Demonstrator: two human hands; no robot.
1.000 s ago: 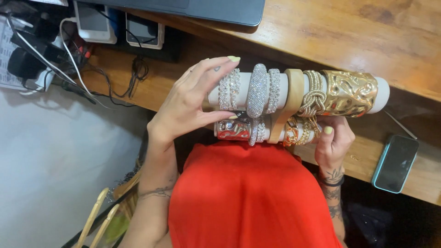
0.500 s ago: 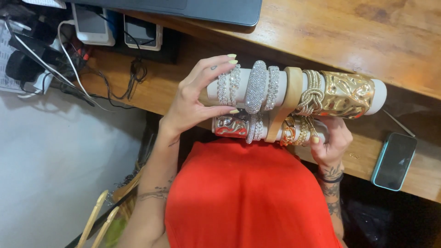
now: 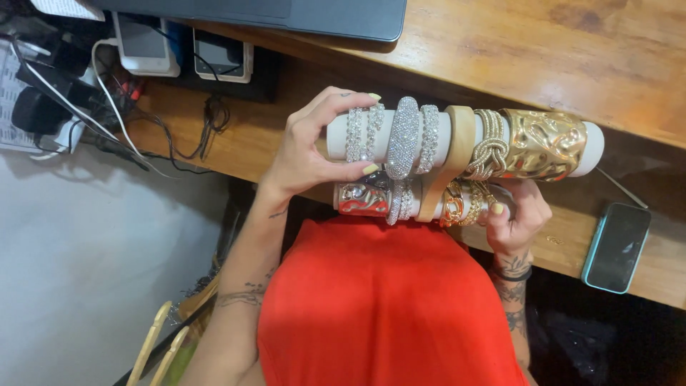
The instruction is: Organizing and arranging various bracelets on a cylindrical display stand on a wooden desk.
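Note:
I hold a bracelet display stand [image 3: 457,157] with two white rolls joined by a wooden upright, over my red-clothed lap. The upper roll carries sparkling rhinestone bracelets [image 3: 401,137], a gold knotted bracelet [image 3: 488,143] and a wide hammered gold cuff [image 3: 544,144]. The lower roll carries a shiny silver cuff [image 3: 361,198] and gold chain bracelets [image 3: 461,204]. My left hand [image 3: 304,154] wraps the left end of the upper roll, fingertips and thumb on the rhinestone bracelets. My right hand [image 3: 518,221] grips the right end of the lower roll, thumb by the gold chain bracelets.
A wooden desk [image 3: 543,57] runs across the top with a dark laptop [image 3: 307,13] on it. A phone in a teal case [image 3: 616,246] lies on the lower shelf at the right. Two small devices [image 3: 182,50] and tangled cables [image 3: 107,107] sit at the upper left, above a pale floor [image 3: 86,271].
My right thumb has slid slightly left along the lower roll. My left hand stays on the rhinestone bracelets and the stand has barely moved.

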